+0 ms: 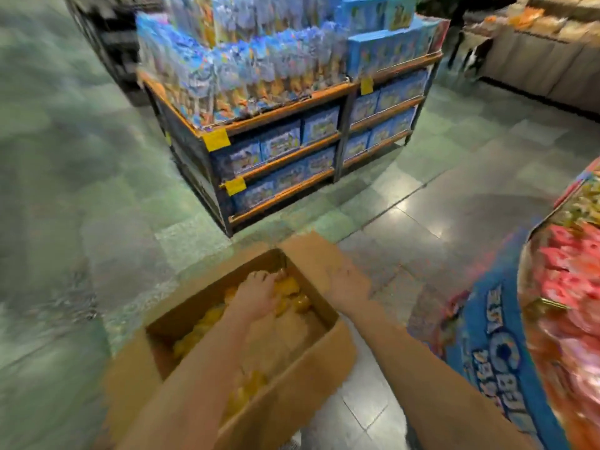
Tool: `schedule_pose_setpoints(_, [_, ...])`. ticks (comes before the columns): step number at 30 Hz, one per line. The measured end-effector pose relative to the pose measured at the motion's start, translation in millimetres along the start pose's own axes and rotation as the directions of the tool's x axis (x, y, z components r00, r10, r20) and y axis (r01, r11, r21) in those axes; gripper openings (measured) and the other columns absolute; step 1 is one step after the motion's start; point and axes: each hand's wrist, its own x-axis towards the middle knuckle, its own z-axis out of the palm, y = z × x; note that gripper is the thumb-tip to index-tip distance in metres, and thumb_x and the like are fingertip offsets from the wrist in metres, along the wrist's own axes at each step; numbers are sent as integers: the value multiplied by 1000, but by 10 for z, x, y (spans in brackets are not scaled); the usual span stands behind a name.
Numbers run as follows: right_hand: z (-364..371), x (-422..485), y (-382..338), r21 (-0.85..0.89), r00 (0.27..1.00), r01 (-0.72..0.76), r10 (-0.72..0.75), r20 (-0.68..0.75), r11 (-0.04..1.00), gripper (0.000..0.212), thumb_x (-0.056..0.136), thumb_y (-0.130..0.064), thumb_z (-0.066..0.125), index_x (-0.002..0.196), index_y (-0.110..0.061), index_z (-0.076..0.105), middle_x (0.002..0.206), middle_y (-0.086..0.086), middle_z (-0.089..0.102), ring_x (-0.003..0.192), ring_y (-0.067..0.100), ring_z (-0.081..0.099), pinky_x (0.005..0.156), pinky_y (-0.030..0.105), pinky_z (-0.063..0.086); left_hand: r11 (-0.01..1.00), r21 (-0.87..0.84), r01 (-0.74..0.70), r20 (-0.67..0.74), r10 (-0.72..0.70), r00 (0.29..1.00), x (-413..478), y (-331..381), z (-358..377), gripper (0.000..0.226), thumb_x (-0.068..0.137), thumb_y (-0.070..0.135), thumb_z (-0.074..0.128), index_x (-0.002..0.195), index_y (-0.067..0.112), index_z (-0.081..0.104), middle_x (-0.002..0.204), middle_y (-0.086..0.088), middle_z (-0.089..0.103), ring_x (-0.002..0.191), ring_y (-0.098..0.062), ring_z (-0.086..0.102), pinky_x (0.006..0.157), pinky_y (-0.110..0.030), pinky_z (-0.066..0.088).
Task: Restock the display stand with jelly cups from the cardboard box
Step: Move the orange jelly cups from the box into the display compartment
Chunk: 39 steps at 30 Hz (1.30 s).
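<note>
The cardboard box [292,381] sits open on the tiled floor [422,196], just left of the display stand [487,339]. Yellow-orange jelly cups [293,287] lie loose inside it, bunched at the far end and along the left wall, with a few more by the near wall. No print shows on the box or the cups.

The left grip [259,295], a bare hand, reaches down into the far end of the box. Its fingers are spread and bent over the cups and touch them. Motion blur hides whether any cup is actually held.

The right grip [349,280] lies palm down on the box's far right flap [311,251]. Its fingers are laid flat on the cardboard and it holds nothing.

The stand curves in from the right edge. Its blue skirt bears big white block letters, upside down from this view and too smeared to read surely. Pink packets [568,264] fill its top.

Beyond the box stands a shelf unit [285,115] with orange rails, stacked with blue boxes. Yellow price tags [216,140] hang on its rails, but their writing is unreadable.
</note>
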Motion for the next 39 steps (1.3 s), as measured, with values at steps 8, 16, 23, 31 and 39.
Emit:
schedule_pose_setpoints(8, [481,573,-579,-69,969,162,-146,198,984,50,95,-32,50,139,-14,36,139,18,41,128,37,38,103,48,37,969,-96,230,104,-220,970,-106,-815,486,62,94,38,51,150,21,30,150,-9,35,138,-29,29,112,-39,32])
schedule_pose_setpoints(16, [959,1055,-713,-156,894,329,-254,369,931,58,95,-24,53,146,-15,28,146,17,33,135,37,30,107,48,34,852,-270,448,280,-376,883,-251,-1008,1172,64,93,39,52,149,18,30,149,-8,31,137,-31,25,111,-43,31])
schedule_pose_setpoints(23, [1411,1542,-690,-215,821,450,-307,481,867,53,95,-26,54,142,-13,35,147,19,32,136,38,29,110,48,33,671,-374,640,477,-453,754,-340,-908,1837,69,93,36,59,152,24,25,157,-4,23,142,-27,25,114,-39,29])
schedule_pose_setpoints(31, [1968,2021,-609,-288,759,576,-370,535,765,58,97,-29,53,149,-16,30,153,18,26,142,39,19,113,52,28,415,-497,762,552,-527,646,-203,-770,2459,70,91,40,63,150,31,28,159,-4,23,145,-25,22,117,-43,28])
schedule_pose_setpoints(39, [2456,2495,-661,-382,668,738,-524,529,557,53,95,-24,56,145,-18,38,152,20,29,144,41,18,117,53,17,372,-455,809,632,-504,588,19,-758,2961,69,92,44,60,150,38,25,159,-3,23,147,-29,18,118,-48,24])
